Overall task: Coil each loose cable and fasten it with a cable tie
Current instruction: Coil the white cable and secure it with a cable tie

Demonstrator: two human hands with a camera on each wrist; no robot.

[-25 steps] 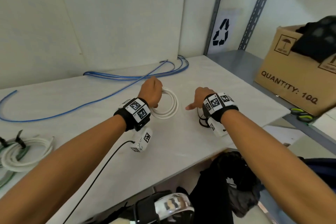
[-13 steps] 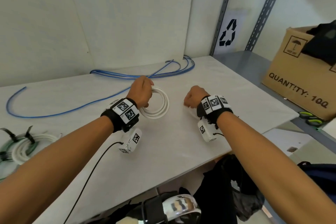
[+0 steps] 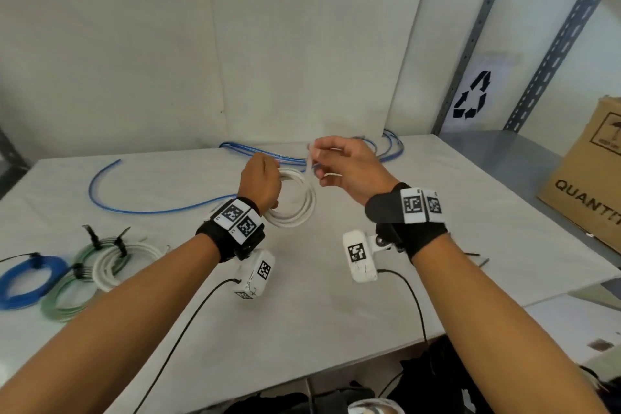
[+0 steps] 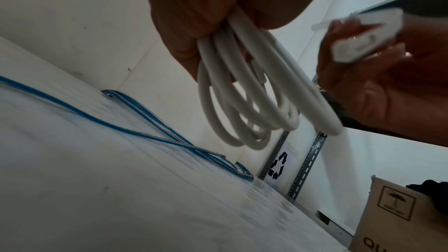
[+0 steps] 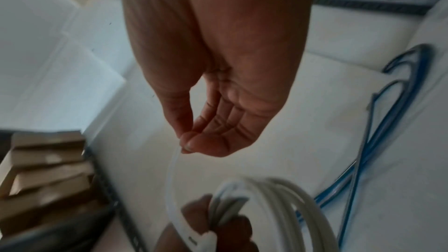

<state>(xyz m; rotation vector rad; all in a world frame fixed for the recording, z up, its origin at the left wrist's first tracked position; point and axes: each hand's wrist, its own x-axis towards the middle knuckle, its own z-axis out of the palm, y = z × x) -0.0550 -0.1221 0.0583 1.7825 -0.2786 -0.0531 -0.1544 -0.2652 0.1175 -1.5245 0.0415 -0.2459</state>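
Note:
My left hand [image 3: 260, 178] grips a coiled white cable [image 3: 297, 202] a little above the white table [image 3: 336, 306]. Its curled fingers [image 4: 194, 26] bunch the loops [image 4: 244, 93] at the top. My right hand [image 3: 316, 160] is raised just right of the coil. Thumb and forefinger pinch a thin pale cable tie [image 5: 173, 175], which curves down to the left hand [image 5: 218, 223] beside the loops [image 5: 286, 208]. A loose blue cable [image 3: 161, 210] trails across the back of the table.
Three tied coils lie at the left: blue [image 3: 23, 282], green [image 3: 67, 296], white [image 3: 114, 262]. A cardboard box [image 3: 588, 185] sits on the grey metal shelf at the right. Thin black ties [image 3: 477, 257] lie near the table's right edge. Wall close behind.
My right hand has left the table at the right and risen to the coil, now pinching a tie. The left hand has lifted the white coil slightly.

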